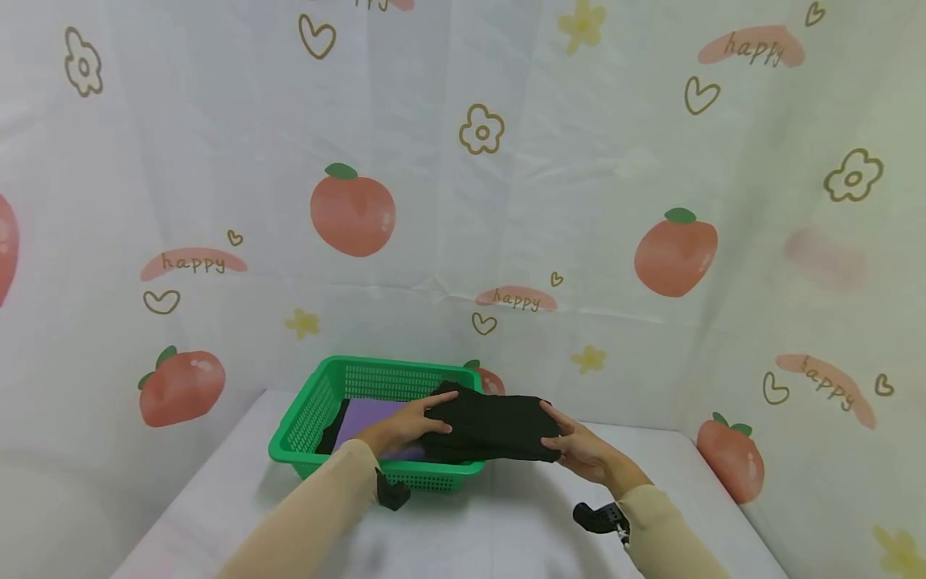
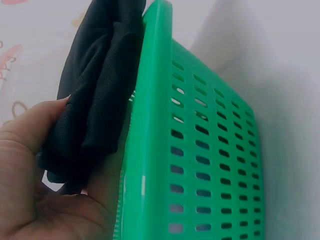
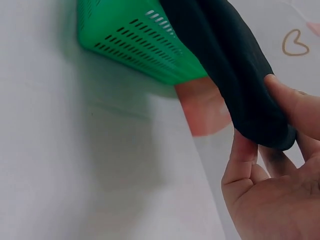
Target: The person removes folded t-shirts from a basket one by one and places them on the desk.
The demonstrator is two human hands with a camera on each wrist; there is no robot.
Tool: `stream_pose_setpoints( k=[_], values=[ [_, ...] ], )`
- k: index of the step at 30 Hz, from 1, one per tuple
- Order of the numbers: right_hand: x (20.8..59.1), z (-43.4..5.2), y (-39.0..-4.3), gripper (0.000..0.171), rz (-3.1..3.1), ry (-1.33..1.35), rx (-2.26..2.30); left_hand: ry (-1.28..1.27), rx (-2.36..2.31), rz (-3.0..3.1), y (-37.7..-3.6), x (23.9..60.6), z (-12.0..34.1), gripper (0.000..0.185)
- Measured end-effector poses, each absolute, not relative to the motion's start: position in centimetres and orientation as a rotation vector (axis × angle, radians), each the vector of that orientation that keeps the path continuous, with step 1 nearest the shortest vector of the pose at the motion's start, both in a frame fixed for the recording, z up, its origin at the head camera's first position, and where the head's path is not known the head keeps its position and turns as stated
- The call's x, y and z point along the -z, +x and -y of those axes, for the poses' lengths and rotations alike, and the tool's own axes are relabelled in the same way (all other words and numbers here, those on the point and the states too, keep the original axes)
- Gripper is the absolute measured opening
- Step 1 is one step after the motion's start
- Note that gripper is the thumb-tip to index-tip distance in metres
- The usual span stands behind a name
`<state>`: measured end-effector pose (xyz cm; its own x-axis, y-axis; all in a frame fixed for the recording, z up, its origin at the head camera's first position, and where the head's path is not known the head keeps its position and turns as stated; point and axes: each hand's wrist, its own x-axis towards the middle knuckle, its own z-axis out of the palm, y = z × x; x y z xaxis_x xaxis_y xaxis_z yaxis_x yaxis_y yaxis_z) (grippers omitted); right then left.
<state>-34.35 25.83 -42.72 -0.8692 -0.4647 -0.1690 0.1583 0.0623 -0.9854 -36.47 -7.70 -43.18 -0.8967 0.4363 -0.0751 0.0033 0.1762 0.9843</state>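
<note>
A folded black cloth [image 1: 499,426] is held level between both hands, partly over the right end of a green plastic basket [image 1: 289,426]. My left hand [image 1: 407,425] pinches its left end, thumb on one face and fingers on the other; in the left wrist view the cloth [image 2: 102,80] shows thick folded layers beside the basket's rim [image 2: 155,125]. At the opposite end, my right hand [image 1: 584,452] grips the cloth, with thumb and fingers on either side of the fold [image 3: 250,95]. Inside the basket lies a flat purple piece [image 1: 362,416] with black material around it.
The basket stands on a white-covered table [image 1: 506,523] near its back left. Behind hangs a white curtain [image 1: 434,209] printed with peaches, hearts and flowers. Dark wrist devices [image 1: 596,517] hang below both sleeves.
</note>
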Motion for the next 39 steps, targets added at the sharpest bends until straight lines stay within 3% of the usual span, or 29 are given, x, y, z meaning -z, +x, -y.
stream_pose_setpoints(
  k=[39],
  values=[
    [42.5,-33.4,-34.5,0.090,-2.048,-0.167,1.902,0.259,-1.775,-2.142,-36.4,40.9,-3.0,0.078]
  ],
)
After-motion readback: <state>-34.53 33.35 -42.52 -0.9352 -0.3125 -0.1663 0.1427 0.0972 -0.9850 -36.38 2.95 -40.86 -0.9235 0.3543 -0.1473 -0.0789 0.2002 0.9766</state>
